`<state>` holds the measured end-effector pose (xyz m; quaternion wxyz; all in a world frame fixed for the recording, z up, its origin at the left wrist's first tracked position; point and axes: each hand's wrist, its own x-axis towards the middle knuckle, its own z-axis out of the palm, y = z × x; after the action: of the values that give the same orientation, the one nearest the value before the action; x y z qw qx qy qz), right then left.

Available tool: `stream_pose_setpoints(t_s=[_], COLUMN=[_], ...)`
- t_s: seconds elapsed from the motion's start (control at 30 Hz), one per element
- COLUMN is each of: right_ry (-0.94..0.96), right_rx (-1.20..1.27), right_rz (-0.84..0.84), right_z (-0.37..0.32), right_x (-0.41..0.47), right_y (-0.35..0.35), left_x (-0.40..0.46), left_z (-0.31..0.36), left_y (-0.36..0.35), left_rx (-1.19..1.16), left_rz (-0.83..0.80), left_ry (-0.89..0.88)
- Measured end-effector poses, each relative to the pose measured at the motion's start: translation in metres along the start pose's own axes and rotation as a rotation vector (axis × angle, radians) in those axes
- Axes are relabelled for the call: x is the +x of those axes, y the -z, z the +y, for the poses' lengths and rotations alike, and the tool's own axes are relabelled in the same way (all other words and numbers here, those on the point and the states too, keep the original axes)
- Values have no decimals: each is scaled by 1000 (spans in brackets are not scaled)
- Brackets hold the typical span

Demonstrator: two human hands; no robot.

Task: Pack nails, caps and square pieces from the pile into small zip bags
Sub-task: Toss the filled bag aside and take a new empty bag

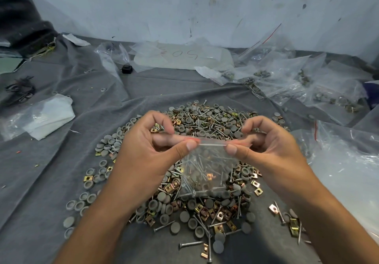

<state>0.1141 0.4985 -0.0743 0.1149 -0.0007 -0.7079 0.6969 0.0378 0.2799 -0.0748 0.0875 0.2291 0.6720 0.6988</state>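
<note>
Both hands up over the pile [205, 124]: left hand [151, 150] and right hand [264, 148] each pinching the top strip of the small zip bag [207, 171], nails and caps blurred inside; seal hard to read. Grey cloth [51, 181] below, scuffed white wall [184, 7] behind

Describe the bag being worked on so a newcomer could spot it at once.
Start at the pile on the grey cloth. Above its middle, the left hand and right hand pinch a small bag by its red-lined top. Unlike the bags lying by the wall, it is held up.
</note>
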Motion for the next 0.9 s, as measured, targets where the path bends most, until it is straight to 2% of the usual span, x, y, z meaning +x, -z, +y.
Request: stream_pose_setpoints(t_s=[0.17, 0.27, 0.37, 0.53, 0.63, 0.77, 0.83, 0.9], right_ry=[-3, 19, 11, -109, -277, -290, -276, -389], right_rx=[-46, -185, -216, -9, -171, -414, -680, -1018], right_rz=[23, 60, 224, 625, 707, 638, 458, 198], right_z=[-15, -32, -47, -47, -22, -9, -16, -21], right_x=[6, 38, 99, 197, 203, 153, 107, 44], right_y=[-5, -4, 13, 75, 117, 139, 146, 155], left_x=[-2, -3, -3, -2, -1, -1, -2, -3], left_z=[0, -2, -4, -6, -6, -5, -4, -3], left_y=[-8, -9, -7, -8, -8, -7, -8, -10], left_rx=[-46, -23, 57, 123, 153, 133, 127, 138], left_rz=[73, 179, 231, 230, 236, 248, 249, 245], left_ry=[-16, 16, 41, 54, 61, 46, 38, 35])
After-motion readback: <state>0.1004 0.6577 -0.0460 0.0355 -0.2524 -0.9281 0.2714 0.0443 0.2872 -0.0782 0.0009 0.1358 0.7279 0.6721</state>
